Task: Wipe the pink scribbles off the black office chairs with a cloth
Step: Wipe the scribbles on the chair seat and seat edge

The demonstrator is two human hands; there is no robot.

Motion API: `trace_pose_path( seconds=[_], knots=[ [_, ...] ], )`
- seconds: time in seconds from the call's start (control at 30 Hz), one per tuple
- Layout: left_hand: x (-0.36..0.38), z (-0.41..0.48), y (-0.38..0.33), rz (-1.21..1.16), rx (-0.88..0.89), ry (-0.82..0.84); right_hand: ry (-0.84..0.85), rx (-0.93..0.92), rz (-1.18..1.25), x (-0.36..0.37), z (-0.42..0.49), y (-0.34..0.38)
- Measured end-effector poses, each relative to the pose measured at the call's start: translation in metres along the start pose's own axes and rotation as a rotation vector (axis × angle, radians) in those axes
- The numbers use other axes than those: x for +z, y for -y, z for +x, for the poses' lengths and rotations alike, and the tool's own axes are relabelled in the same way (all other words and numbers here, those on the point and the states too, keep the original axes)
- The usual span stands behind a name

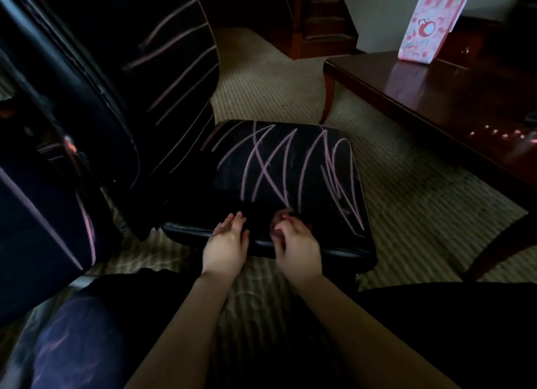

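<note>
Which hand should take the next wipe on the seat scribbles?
Right, likely: right hand seems to grip the cloth beside the nearest pink scribbles; left hand lies flat on bare black seat.

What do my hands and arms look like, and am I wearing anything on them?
The left hand and right hand are bare: no gloves, rings or watch visible. Both forearms are bare too, no sleeves in view. The light is dim, so finer marks cannot be told.

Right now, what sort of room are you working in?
Likely a hotel room or furnished lounge, indoors. There is striped carpet underfoot, a polished dark wooden table carrying a pink gift bag, and a black padded chair seat covered in pink scribbles.
</note>
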State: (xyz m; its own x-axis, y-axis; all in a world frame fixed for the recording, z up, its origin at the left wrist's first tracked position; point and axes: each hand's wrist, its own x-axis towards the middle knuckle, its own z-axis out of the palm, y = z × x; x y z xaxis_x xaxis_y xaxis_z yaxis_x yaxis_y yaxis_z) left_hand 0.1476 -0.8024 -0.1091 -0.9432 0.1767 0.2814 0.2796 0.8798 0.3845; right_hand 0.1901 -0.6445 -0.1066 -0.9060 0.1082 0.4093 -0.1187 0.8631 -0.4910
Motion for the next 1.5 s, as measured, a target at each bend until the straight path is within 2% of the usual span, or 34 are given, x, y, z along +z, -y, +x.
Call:
trace_pose_path(
  seconds=[0.17, 0.23, 0.33, 0.43, 0.53, 0.7, 0.77, 0.87, 0.93, 1.07, 1.13, 1.27, 1.33, 1.43, 1.5],
  knots=[
    [-0.009, 0.002, 0.002, 0.101, -0.127, 0.100, 0.249, -0.160, 0.081, -0.005, 0.004, 0.013],
    [-0.017, 0.004, 0.004, 0.076, -0.145, 0.140, 0.310, -0.213, 0.105, -0.013, 0.000, 0.013],
    [-0.034, 0.010, -0.003, -0.023, 0.005, 0.223, 0.337, -0.221, 0.112, -0.027, -0.009, 0.007],
    [-0.041, 0.006, -0.017, 0.104, 0.241, 0.375, 0.258, -0.137, 0.098, -0.041, -0.015, -0.010],
    [-0.035, -0.009, -0.025, 0.117, 0.285, 0.428, 0.222, -0.104, 0.133, -0.049, -0.027, -0.017],
    [-0.031, -0.020, -0.027, 0.083, 0.185, 0.434, 0.377, -0.317, 0.122, -0.053, -0.052, -0.014],
    [-0.029, -0.024, -0.029, 0.124, 0.179, 0.453, 0.363, -0.258, 0.166, -0.055, -0.050, -0.020],
    [-0.032, -0.029, -0.026, 0.171, 0.181, 0.453, 0.213, -0.050, 0.206, -0.055, -0.043, -0.022],
    [-0.034, -0.028, -0.023, 0.169, 0.181, 0.446, 0.191, -0.101, 0.133, -0.052, -0.046, -0.016],
    [-0.036, -0.027, -0.024, 0.154, 0.165, 0.448, 0.285, -0.241, 0.140, -0.056, -0.059, -0.011],
    [-0.038, -0.026, -0.024, 0.159, 0.154, 0.448, 0.280, -0.206, 0.166, -0.053, -0.048, -0.016],
    [-0.038, -0.027, -0.023, 0.131, 0.184, 0.398, 0.107, -0.003, 0.122, -0.043, -0.023, -0.020],
    [-0.037, -0.026, -0.024, 0.132, 0.202, 0.381, 0.134, -0.078, 0.075, -0.042, -0.029, -0.008],
    [-0.038, -0.020, -0.021, 0.146, 0.163, 0.352, 0.244, -0.386, 0.014, -0.037, -0.052, 0.011],
    [-0.039, -0.017, -0.018, 0.154, 0.139, 0.339, 0.268, -0.389, 0.015, -0.032, -0.040, 0.013]
  ],
)
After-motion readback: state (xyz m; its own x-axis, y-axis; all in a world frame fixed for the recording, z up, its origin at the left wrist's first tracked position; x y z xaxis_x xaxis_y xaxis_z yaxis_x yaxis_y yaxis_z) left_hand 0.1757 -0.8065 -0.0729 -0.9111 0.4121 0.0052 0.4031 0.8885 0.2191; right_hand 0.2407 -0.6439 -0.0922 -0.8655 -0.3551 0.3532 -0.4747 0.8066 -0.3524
